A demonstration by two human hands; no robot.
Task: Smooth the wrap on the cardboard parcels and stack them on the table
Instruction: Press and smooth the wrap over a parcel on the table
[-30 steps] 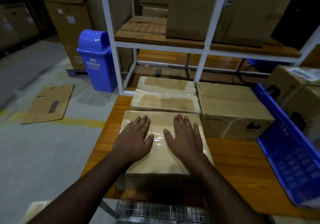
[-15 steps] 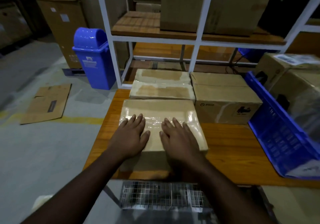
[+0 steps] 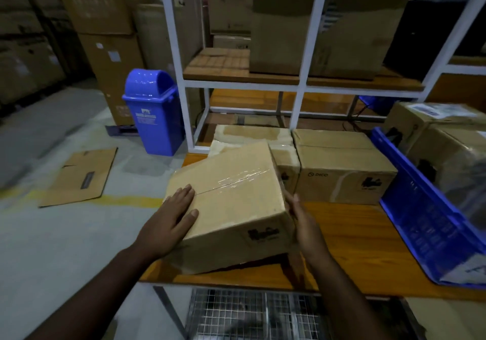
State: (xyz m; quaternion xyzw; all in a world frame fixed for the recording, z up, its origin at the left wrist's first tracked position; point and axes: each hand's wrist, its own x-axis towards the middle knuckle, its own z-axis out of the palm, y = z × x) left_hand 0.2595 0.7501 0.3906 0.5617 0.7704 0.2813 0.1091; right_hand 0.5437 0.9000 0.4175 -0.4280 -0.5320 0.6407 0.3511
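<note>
A wrapped cardboard parcel (image 3: 231, 197) is tipped up on the wooden table (image 3: 355, 247), its right end raised and its near left edge still down. My left hand (image 3: 168, 221) presses flat on its top left corner with straight fingers. My right hand (image 3: 305, 221) lies with straight fingers against the parcel's right side face. Behind it sit two more wrapped parcels (image 3: 249, 133), partly hidden, and a brown Pico box (image 3: 342, 163).
A tilted blue crate (image 3: 420, 208) holding wrapped boxes fills the table's right end. A white shelf frame (image 3: 310, 37) with large cartons stands behind. A blue bin (image 3: 152, 113) and flat cardboard (image 3: 81, 176) are on the floor at left. A wire basket (image 3: 249, 313) sits below the table.
Both hands were flat on top of the parcel, sliding toward me. Now the right hand has gone to its right side, and the parcel is tilted and turned, its right end lifted.
</note>
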